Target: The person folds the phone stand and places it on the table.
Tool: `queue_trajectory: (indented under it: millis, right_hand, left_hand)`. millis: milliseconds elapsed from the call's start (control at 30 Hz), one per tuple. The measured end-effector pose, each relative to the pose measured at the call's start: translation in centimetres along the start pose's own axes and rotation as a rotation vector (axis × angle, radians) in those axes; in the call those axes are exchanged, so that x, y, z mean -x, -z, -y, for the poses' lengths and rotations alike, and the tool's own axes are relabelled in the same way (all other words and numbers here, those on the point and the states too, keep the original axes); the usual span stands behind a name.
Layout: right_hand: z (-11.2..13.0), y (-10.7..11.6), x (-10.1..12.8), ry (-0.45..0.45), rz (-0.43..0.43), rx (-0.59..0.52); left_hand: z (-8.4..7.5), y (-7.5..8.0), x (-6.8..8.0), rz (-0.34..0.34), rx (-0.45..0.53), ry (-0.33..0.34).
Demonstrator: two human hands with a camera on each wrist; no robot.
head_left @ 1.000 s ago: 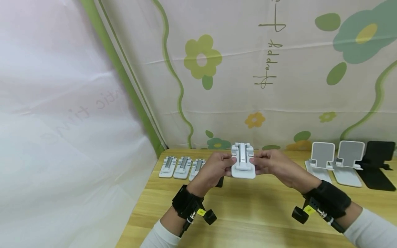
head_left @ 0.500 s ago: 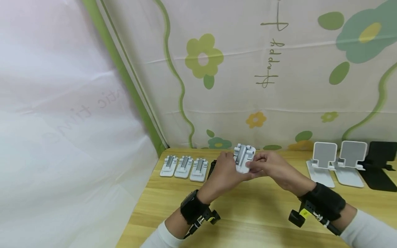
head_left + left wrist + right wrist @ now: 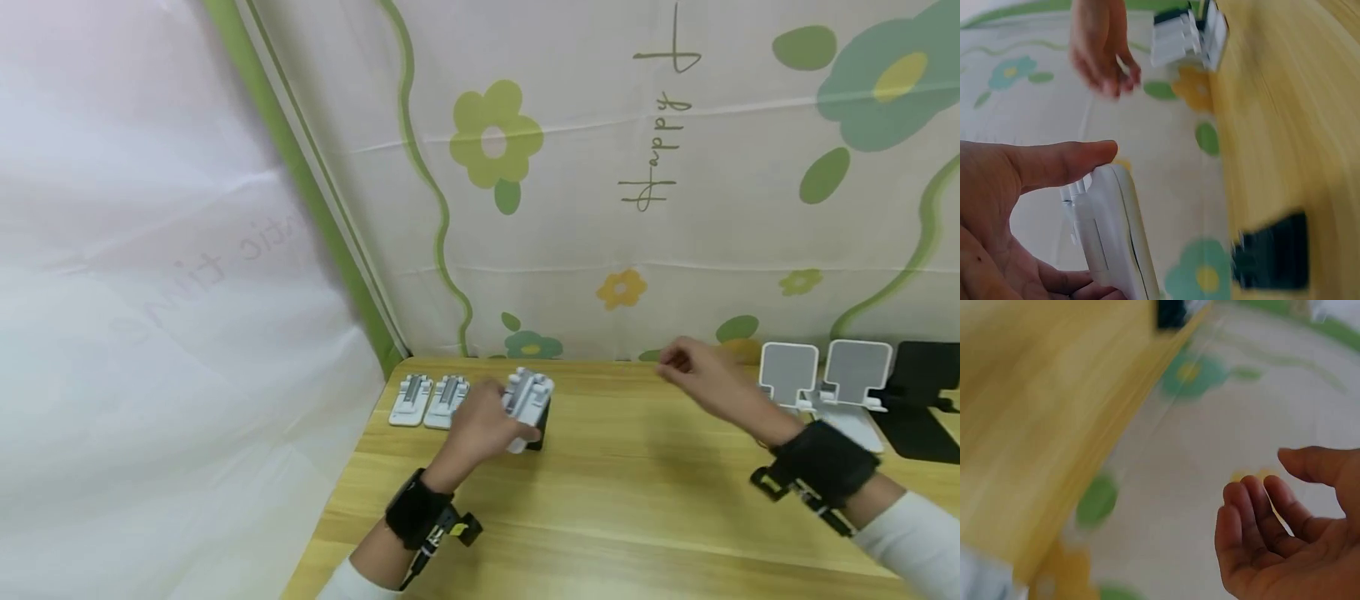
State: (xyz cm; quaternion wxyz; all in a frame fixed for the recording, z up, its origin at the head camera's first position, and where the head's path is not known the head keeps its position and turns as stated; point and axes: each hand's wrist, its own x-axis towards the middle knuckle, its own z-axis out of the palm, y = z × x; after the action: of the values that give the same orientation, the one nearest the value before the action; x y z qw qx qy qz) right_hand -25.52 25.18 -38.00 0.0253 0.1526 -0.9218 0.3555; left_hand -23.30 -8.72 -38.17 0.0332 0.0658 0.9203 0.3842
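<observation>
My left hand grips a folded white phone stand, tilted above the table's left part. In the left wrist view its thumb lies on one edge of the white phone stand, with fingers on the opposite side. A folded black phone stand shows partly behind the held one. Two folded white phone stands lie left of that hand. My right hand is in the air, apart from the stands, holding nothing. Its fingers are loosely bent, as the right wrist view of the right hand shows.
Along the right side stand two unfolded white phone stands and an unfolded black phone stand. A printed flower cloth hangs behind the wooden table, and white cloth hangs at the left.
The right hand has let go of the white phone stand and moved right. My left hand has carried that stand left and lower, towards the folded row.
</observation>
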Motion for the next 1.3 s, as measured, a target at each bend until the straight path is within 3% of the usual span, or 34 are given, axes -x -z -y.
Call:
queue_trajectory:
  millis: [133, 267, 433, 567, 933, 1300]
  right_hand:
    - [-4.7, 3.1, 0.1, 0.051, -0.134, 0.310]
    - [-8.2, 5.6, 0.5, 0.062, -0.206, 0.517]
    - [-10.8, 7.7, 1.3, 0.039, -0.175, 0.596]
    - [-12.1, 8.4, 1.7, 0.042, -0.137, 0.592]
    - [-13.1, 8.2, 1.6, 0.053, -0.145, 0.567]
    - [-13.4, 7.5, 1.4, 0.060, -0.187, 0.534]
  left_hand:
    - [4.4, 2.1, 0.0, -0.081, -0.089, 0.099]
    - [8.9, 3.9, 0.1, -0.145, -0.202, 0.167]
    - [13.2, 5.6, 0.6, -0.175, -0.296, 0.251]
    - [15.3, 6.5, 1.0, -0.167, -0.356, 0.311]
    - [18.0, 6.4, 1.2, -0.135, -0.465, 0.358]
    - [17.6, 6.6, 1.8, -0.068, -0.528, 0.350]
